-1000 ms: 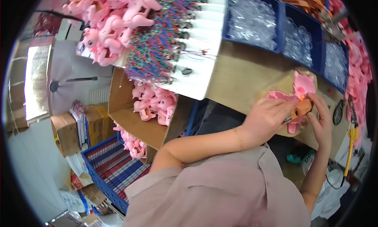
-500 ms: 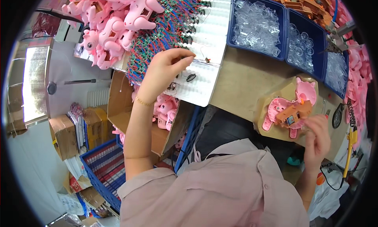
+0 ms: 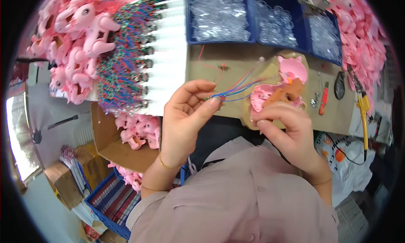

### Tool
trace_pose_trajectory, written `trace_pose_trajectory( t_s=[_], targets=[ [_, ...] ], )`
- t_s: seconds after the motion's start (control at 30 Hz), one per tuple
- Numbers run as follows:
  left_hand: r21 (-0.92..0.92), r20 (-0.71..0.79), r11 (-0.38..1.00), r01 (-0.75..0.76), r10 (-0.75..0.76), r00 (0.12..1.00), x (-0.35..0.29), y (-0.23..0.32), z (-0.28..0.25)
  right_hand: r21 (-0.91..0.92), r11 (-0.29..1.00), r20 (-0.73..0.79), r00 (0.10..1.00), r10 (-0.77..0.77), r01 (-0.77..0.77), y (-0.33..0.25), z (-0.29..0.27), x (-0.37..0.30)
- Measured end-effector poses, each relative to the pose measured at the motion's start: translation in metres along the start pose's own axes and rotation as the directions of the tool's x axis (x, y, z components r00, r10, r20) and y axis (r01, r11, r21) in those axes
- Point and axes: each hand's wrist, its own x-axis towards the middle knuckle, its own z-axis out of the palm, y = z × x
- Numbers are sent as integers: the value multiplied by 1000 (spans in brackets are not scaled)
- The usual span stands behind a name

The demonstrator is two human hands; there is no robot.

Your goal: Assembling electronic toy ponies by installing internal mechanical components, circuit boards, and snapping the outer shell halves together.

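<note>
My left hand (image 3: 185,118) pinches a small circuit board with a fan of blue, red and pale wires (image 3: 238,90) between thumb and fingertips. The loose wire ends spread right toward an open pink toy shell (image 3: 292,68), which holds an orange-brown inner piece (image 3: 295,90) and rests on a tan holder (image 3: 245,116). In front of the shell is my right hand (image 3: 291,135), thumb and forefinger closed together; whatever they grip is too small to make out. A small part with a pink wire (image 3: 223,68) lies on the table beyond the wires.
Blue bins of clear plastic pieces (image 3: 219,15) line the back. A ridged white tray (image 3: 168,53) carries many wired boards (image 3: 126,53). Pink toy bodies (image 3: 80,32) heap at left. A red-handled tool (image 3: 324,98) and a yellow-handled soldering iron (image 3: 363,110) are at right.
The view has shifted right. My left hand has left the white tray and now holds the wired board near the shell. My right hand has moved inward, in front of the shell.
</note>
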Motion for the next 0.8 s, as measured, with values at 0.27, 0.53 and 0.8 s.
trace_pose_trajectory(
  t_s=[0.27,0.53,0.8],
  targets=[
    [-51,154,998,-44,51,987,-1,-21,53,562,797,-126,929,348,-222,3,-14,6],
    [-42,156,998,-44,50,986,-1,-24,59,157,984,-239,970,-48,88,22,-20,-1],
    [624,347,610,-488,343,873,3,-12,60,-309,784,-193,772,-606,538,14,-21,16]
  ],
)
